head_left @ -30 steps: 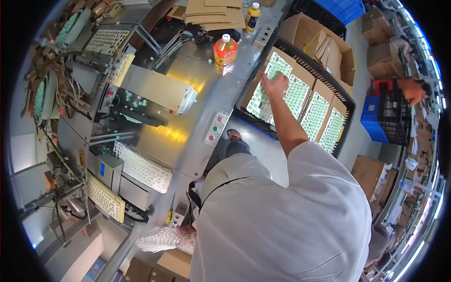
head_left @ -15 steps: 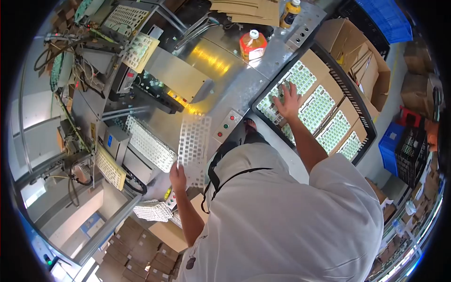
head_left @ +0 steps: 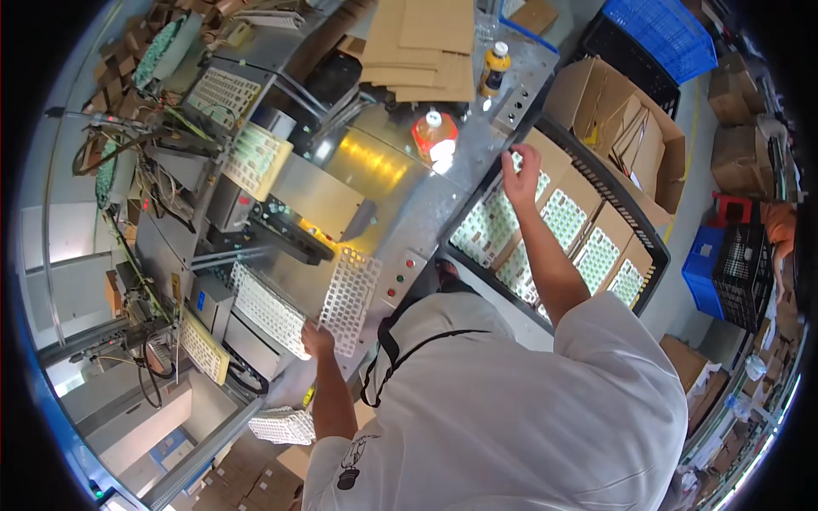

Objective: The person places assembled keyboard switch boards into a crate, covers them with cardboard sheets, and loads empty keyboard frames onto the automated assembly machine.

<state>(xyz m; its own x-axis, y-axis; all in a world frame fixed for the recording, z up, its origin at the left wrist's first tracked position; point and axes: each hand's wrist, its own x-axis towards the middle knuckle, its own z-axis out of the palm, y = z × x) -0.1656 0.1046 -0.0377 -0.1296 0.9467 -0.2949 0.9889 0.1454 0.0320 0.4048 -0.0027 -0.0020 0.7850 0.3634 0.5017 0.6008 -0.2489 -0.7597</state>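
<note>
My left hand [head_left: 318, 341] is closed on the lower left edge of a white keyboard plate [head_left: 352, 298] full of square holes. Just left of that hand, another white keyboard plate [head_left: 271, 308] lies slanted on the machine. On the other side, my right hand [head_left: 521, 175] has thumb and fingers pinched at the far end of a keyboard plate with pale green pieces [head_left: 484, 228]. That plate lies along the near side of a black crate [head_left: 649, 249]; the forearm hides part of the crate's contents.
More green-dotted plates [head_left: 564, 213] lie on cardboard in the crate. A red-labelled bottle [head_left: 434, 136], a yellow-capped bottle [head_left: 494, 70] and cardboard sheets [head_left: 417, 51] stand on the metal bench. A button panel [head_left: 400, 278] sits at its near edge. Beyond the crate is an open carton [head_left: 618, 119].
My right hand has gone from spread over the green-dotted plate to a pinch at its far end. The white plate at my left hand has shifted and looks sharper. The view has shifted.
</note>
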